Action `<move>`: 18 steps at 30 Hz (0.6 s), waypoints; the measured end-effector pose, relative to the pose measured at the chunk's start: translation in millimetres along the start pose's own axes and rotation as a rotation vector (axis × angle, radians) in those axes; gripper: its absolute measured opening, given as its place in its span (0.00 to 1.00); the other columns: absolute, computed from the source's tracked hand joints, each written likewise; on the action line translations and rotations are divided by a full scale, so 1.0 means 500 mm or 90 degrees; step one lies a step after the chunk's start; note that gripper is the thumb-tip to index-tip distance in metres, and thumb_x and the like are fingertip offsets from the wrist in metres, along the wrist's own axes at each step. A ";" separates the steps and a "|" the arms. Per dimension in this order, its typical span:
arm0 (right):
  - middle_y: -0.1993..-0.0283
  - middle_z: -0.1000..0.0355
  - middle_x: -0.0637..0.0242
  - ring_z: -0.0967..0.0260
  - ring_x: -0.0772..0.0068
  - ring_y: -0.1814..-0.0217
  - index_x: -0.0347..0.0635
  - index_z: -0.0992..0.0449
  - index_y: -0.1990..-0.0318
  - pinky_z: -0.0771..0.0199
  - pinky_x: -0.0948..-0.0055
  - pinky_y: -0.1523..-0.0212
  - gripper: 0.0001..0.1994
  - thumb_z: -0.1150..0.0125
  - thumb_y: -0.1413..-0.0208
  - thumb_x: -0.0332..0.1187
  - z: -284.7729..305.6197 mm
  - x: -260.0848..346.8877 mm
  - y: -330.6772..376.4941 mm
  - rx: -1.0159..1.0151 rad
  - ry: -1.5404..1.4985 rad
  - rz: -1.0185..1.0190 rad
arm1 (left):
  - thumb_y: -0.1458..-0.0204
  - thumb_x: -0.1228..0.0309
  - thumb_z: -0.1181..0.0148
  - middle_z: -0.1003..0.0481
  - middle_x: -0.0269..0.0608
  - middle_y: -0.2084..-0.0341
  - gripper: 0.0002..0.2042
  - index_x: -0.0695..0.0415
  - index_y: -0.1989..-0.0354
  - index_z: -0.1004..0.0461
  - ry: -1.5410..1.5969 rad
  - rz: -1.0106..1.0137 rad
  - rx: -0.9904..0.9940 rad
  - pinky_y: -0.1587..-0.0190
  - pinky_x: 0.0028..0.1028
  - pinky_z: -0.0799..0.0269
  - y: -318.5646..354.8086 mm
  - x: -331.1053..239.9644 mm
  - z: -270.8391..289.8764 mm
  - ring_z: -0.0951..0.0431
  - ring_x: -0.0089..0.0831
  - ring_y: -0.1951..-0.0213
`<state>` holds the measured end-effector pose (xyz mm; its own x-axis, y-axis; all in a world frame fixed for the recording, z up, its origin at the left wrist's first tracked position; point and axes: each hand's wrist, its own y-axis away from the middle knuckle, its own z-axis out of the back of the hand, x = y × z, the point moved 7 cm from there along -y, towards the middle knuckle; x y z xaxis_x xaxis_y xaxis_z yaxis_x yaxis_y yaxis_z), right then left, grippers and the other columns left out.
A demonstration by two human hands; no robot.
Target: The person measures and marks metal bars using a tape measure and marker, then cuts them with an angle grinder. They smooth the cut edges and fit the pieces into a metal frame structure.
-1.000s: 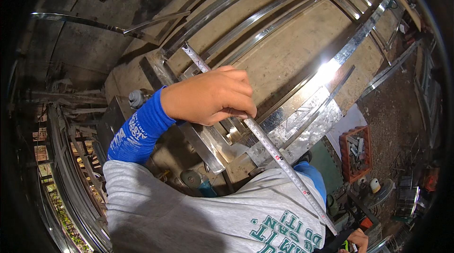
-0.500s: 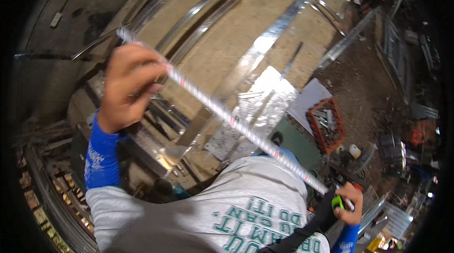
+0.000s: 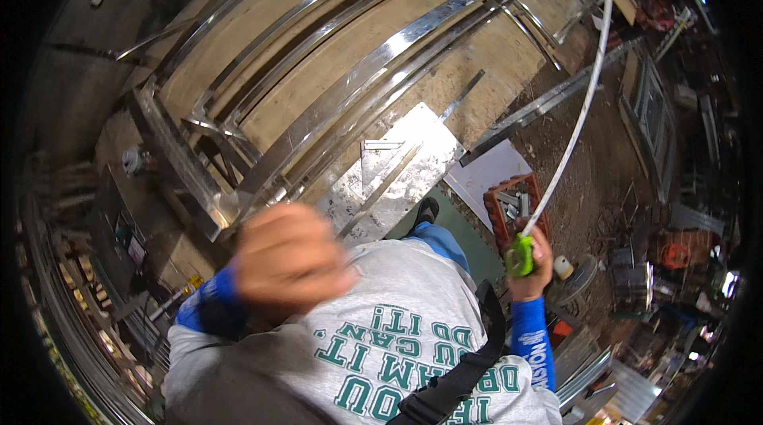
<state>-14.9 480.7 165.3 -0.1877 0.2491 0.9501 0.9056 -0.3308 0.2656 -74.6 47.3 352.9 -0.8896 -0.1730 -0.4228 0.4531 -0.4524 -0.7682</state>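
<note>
In my right hand (image 3: 539, 276) is a bright green tape measure (image 3: 520, 256), held on the right side of my body. Its pale blade (image 3: 589, 95) is drawn out and bows upward past the top edge of the view. My left hand (image 3: 288, 262) hangs in front of my chest, its back showing and its fingers smeared by motion. It stays apart from the blade, near the end of a polished metal frame (image 3: 181, 167). Long shiny bars (image 3: 401, 42) run from that frame toward the far right.
A spotted metal sheet (image 3: 395, 187) lies ahead of my foot (image 3: 427, 210). Beside it are a pale board (image 3: 486, 173) and a red crate (image 3: 494, 214) of metal pieces. A grey framework (image 3: 653, 127) lies farther right, among clutter. A black strap (image 3: 441, 381) crosses my shirt.
My left hand has come off the tape blade and moved down to my chest. The blade now swings up to the far right. My right hand has moved forward and left with the tape measure.
</note>
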 end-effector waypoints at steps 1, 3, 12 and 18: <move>0.59 0.23 0.66 0.26 0.75 0.62 0.28 0.25 0.37 0.25 0.75 0.62 0.42 0.33 0.47 0.60 -0.029 -0.019 0.011 0.046 -0.031 -0.018 | 0.50 0.77 0.36 0.19 0.41 0.62 0.15 0.54 0.52 0.16 -0.032 0.082 0.165 0.58 0.41 0.23 0.017 0.038 -0.081 0.19 0.40 0.59; 0.59 0.23 0.66 0.26 0.76 0.62 0.29 0.24 0.38 0.26 0.76 0.60 0.42 0.30 0.45 0.62 -0.034 -0.082 0.017 0.132 0.001 -0.066 | 0.48 0.76 0.37 0.19 0.47 0.60 0.17 0.58 0.48 0.17 -0.111 0.269 0.220 0.55 0.41 0.24 0.118 0.167 -0.223 0.19 0.48 0.57; 0.48 0.25 0.64 0.27 0.69 0.46 0.38 0.30 0.32 0.30 0.69 0.43 0.44 0.35 0.42 0.68 0.024 -0.115 -0.132 0.481 0.127 -0.064 | 0.43 0.74 0.40 0.21 0.46 0.55 0.13 0.56 0.50 0.18 -0.393 0.541 0.239 0.45 0.44 0.23 0.323 0.511 -0.500 0.20 0.49 0.50; 0.46 0.25 0.64 0.27 0.67 0.45 0.40 0.29 0.33 0.29 0.68 0.41 0.43 0.32 0.44 0.67 0.106 -0.118 -0.315 0.493 0.077 -0.214 | 0.47 0.72 0.40 0.20 0.43 0.64 0.05 0.56 0.69 0.19 -0.438 0.490 0.397 0.53 0.41 0.18 0.326 0.600 -0.539 0.18 0.43 0.54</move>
<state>-126.2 566.4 59.0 -0.4919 0.1092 0.8638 0.7910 0.4705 0.3910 -251.7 157.5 -28.9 -0.3299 -0.9273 -0.1767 0.9410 -0.3380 0.0173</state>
